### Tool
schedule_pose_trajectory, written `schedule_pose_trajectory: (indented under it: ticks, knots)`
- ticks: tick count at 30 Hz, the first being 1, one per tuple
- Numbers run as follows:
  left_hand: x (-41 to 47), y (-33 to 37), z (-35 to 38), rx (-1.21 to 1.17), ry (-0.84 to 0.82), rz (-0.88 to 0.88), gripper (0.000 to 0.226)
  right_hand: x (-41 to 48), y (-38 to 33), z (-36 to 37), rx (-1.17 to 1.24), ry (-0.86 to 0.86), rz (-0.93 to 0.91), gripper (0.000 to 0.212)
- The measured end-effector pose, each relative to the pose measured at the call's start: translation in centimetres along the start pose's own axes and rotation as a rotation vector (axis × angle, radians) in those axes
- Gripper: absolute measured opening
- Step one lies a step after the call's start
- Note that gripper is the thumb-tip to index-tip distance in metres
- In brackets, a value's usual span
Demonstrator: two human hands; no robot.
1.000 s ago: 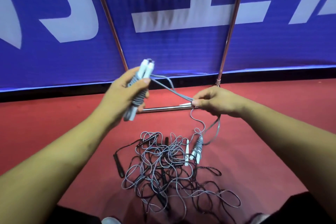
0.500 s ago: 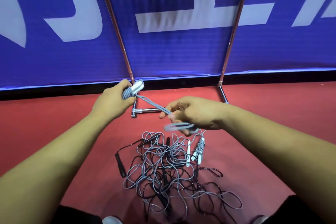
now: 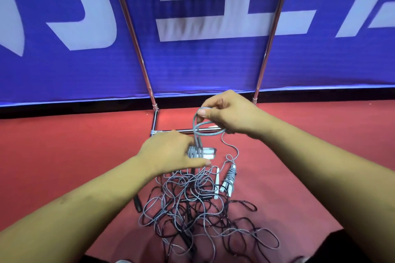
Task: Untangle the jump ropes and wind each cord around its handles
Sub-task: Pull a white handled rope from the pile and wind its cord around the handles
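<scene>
Grey jump rope held above the tangle.
I see my left hand (image 3: 168,153) palm-down, fingers curled round paired white handles (image 3: 208,153) ribbed with wound grey cord. My right hand (image 3: 230,115), raised just beyond, pinches a smooth cord loop (image 3: 210,133). Below, the thin grey-and-black tangle (image 3: 196,205) sprawls on red carpet (image 3: 64,156), short of its far edge.

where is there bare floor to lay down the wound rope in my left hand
Bare red carpet lies left of the tangled grey and black cords, up to the chrome stand foot. Another strip sits between the tangle and the right forearm. The middle is crowded, with a wound grey bundle at its edge.
</scene>
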State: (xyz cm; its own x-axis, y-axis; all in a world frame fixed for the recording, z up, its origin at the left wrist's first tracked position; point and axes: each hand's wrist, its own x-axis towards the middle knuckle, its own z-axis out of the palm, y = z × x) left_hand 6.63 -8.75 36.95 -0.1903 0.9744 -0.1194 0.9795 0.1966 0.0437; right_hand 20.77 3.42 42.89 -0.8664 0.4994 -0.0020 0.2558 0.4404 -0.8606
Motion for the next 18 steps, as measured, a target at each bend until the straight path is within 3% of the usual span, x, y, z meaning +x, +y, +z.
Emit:
schedule_pose_trajectory:
  ticks: [4, 7, 12, 15, 18]
  knots:
    - [-0.4, -0.2, -0.4, -0.262, -0.032, 0.140, 0.045, 0.3, 2.0, -1.8, -0.006, 0.066, 0.056, 0.021]
    - [-0.8, -0.4, -1.9, -0.816, 0.003, 0.185, 0.012, 0.2, 3.5, -2.5, -0.056, 0.072, 0.054, 0.022]
    - [-0.2, -1.5, -3.9, -1.521, 0.236, 0.094, 0.040, 0.4, 4.6, -1.1, 0.030, -0.124, 0.051, 0.022]
    - [0.2, -2.7, -4.7, -1.725, 0.313, 0.011, 0.020, 0.5, 4.9, 0.6, -0.039, -0.262, 0.117, 0.019]
    - [0.7, -6.1, -5.1, -1.781, 0.511, -0.158, 0.012, -0.2, 6.6, 1.4, -0.026, -0.372, 0.243, 0.018]
